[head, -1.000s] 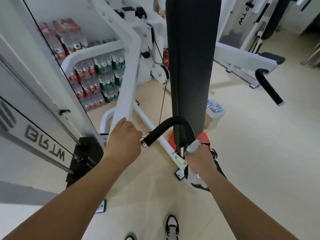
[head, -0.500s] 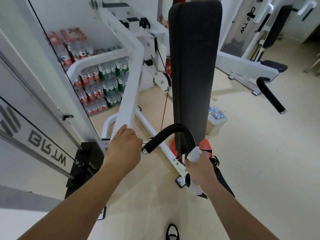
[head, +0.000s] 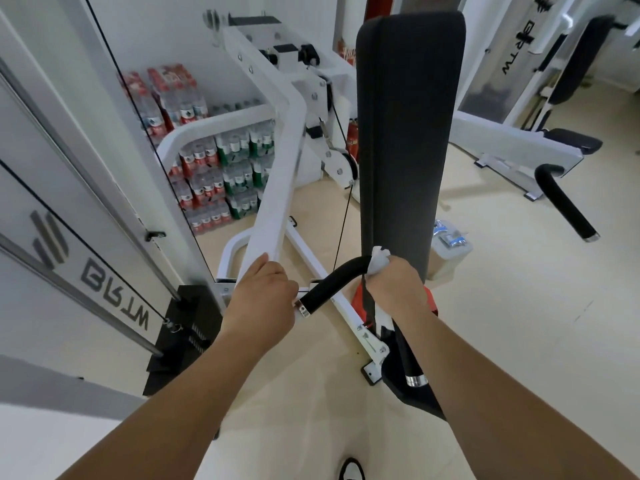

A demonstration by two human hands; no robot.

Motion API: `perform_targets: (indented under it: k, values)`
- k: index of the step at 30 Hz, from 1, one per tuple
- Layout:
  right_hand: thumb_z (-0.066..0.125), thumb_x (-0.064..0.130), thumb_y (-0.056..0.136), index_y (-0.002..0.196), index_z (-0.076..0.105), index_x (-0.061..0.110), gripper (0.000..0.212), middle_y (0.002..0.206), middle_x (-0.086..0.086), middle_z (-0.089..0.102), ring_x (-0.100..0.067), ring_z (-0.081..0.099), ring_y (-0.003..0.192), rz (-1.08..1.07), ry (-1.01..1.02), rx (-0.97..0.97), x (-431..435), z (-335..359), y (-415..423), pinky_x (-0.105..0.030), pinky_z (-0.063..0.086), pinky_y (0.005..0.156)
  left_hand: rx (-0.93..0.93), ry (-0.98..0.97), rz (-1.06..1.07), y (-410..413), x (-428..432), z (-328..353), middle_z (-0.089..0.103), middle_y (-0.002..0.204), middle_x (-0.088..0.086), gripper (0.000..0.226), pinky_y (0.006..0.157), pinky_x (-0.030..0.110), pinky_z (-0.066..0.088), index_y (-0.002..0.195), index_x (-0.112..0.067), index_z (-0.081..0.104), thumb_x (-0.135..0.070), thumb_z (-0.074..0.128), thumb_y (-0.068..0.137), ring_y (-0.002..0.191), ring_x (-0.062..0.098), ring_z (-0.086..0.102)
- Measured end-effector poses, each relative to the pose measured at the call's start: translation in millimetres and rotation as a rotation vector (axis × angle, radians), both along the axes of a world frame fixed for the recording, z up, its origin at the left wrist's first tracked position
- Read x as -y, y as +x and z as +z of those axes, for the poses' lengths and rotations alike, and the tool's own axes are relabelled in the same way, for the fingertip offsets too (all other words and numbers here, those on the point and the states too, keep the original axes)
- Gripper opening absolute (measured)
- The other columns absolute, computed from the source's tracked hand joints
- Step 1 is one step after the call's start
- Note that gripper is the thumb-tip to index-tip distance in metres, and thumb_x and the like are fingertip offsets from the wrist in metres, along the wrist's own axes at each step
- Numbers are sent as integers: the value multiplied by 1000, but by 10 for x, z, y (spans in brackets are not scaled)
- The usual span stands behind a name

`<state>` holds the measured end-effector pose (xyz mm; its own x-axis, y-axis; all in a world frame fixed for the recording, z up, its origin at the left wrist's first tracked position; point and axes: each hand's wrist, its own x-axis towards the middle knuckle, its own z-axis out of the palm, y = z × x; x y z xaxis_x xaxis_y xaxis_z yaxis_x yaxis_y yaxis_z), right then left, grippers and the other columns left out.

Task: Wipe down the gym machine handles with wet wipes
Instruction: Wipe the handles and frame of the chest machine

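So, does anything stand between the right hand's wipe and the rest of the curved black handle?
Nothing visible does. The right hand holds the wet wipe on the black handle at its bend; the foam down to the metal end cap is bare. The left hand grips the white frame arm beside that cap.

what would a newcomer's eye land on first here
The tall black back pad rises up the centre. Just below it, the right hand grips a white wet wipe round the curved black handle, while the left hand holds the white frame bar. Stacked packs of bottled water sit at back left.
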<state>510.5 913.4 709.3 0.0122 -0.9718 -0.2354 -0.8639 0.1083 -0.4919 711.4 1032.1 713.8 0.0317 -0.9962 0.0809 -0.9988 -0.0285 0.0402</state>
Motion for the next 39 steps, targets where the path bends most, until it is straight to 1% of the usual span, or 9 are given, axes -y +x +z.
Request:
perform_targets:
  k: [4, 8, 10, 13, 21, 26, 32, 35, 39]
  values:
    - [58, 32, 99, 89, 56, 15, 20, 72, 3, 55, -10, 54, 63, -77, 52, 65, -338, -241, -273, -28, 48, 64, -11, -16, 0, 13, -24, -32, 71, 96, -3, 30, 128, 32, 8, 89, -25, 81, -10, 57, 80, 116, 13, 58]
    - [63, 29, 98, 89, 48, 16, 22, 76, 2, 54, -15, 58, 73, -137, 183, 100, -924, -420, -626, -30, 50, 70, 0, -38, 6, 15, -4, -54, 71, 92, -3, 26, 127, 30, 6, 86, -25, 80, -11, 59, 80, 111, 14, 60]
    - [63, 25, 99, 88, 42, 19, 24, 79, 5, 54, -11, 55, 73, -103, 211, 64, -1060, -451, -719, -24, 46, 63, 14, -25, 13, 4, 10, -48, 71, 90, -4, 25, 126, 30, 4, 86, -25, 80, -13, 59, 80, 110, 13, 60]
    - [65, 18, 93, 84, 48, 15, 19, 78, -2, 58, -15, 57, 69, -131, 254, 82, -941, -477, -713, -28, 48, 62, 8, -35, 7, -4, 8, -58, 70, 87, -5, 26, 126, 29, 3, 84, -25, 79, -12, 58, 78, 108, 13, 60]
    - [59, 24, 92, 100, 61, 14, 12, 91, -6, 66, -24, 65, 81, -46, 42, 61, -5, 16, -33, -38, 55, 71, -8, -32, 9, 10, 16, -78, 67, 78, -4, 24, 127, 33, 14, 75, -23, 78, -8, 61, 72, 100, 15, 61]
    - [56, 20, 99, 83, 50, 19, 17, 77, -1, 58, -12, 53, 62, -55, 41, 41, -304, -226, -239, -28, 47, 63, -25, -33, 16, 6, -29, -53, 71, 93, -3, 24, 126, 28, 3, 84, -24, 80, -12, 60, 82, 114, 12, 58]
    - [56, 19, 98, 81, 44, 18, 21, 73, -3, 55, -15, 56, 67, -85, 145, 1, -1016, -495, -686, -29, 45, 60, -1, -36, 15, 18, -2, -87, 72, 93, -2, 24, 127, 30, 5, 84, -24, 81, -13, 60, 81, 113, 13, 59]
    - [56, 19, 96, 86, 48, 16, 13, 77, -4, 60, -19, 62, 72, -71, 143, -18, -1009, -499, -681, -38, 57, 67, -5, -64, 15, 5, -3, -85, 72, 88, -1, 22, 127, 33, 11, 81, -23, 81, -12, 62, 79, 107, 15, 62]
    - [60, 30, 96, 86, 46, 21, 20, 75, 1, 58, -17, 62, 71, -129, 34, 0, -696, -345, -450, -33, 52, 62, -8, -45, 2, -10, 2, -57, 72, 90, -3, 26, 128, 35, 13, 86, -25, 80, -13, 58, 79, 109, 14, 61]
